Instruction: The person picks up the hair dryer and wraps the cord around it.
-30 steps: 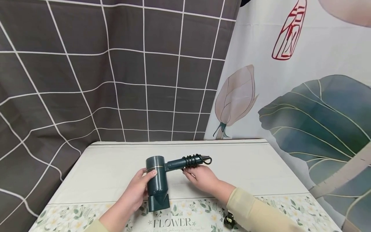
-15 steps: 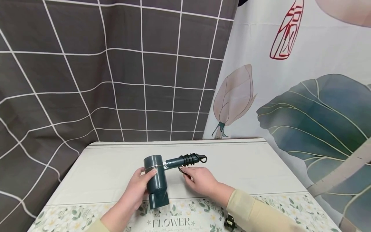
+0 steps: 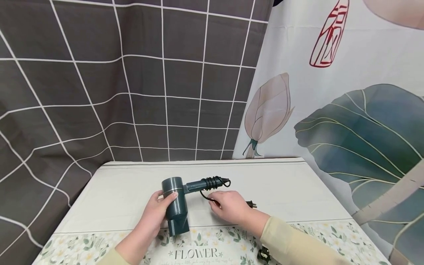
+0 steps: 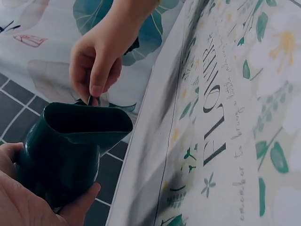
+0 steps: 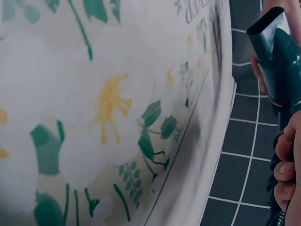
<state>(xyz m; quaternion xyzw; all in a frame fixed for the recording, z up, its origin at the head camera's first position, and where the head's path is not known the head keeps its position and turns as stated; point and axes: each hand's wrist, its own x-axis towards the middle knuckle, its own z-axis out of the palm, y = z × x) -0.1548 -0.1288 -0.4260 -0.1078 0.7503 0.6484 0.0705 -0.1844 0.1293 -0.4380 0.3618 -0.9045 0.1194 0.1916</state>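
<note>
My left hand (image 3: 155,213) grips the barrel of a dark green hair dryer (image 3: 176,208), its thumb across the front. The flattened nozzle (image 4: 87,134) faces the camera in the left wrist view. A black cord (image 3: 211,183) is coiled round the handle, which points right. One loose length runs down from the coils to my right hand (image 3: 230,207), which pinches it between thumb and fingers. Past the back of that hand sticks out the two-pin plug (image 3: 252,204). In the right wrist view, curled fingers (image 5: 284,172) overlap the coiled handle.
Beneath the hands lies a white table cover (image 3: 132,206) with a floral band and the word FLOWER. A small dark shiny object (image 3: 263,254) shows beside the right sleeve. Dark grid-patterned cloth (image 3: 182,110) hangs behind, and a leaf-printed curtain (image 3: 275,44) hangs on the right.
The dryer has shifted slightly left in the left hand. More loose cord shows between the coils and the right hand, and the plug has come into view behind that hand.
</note>
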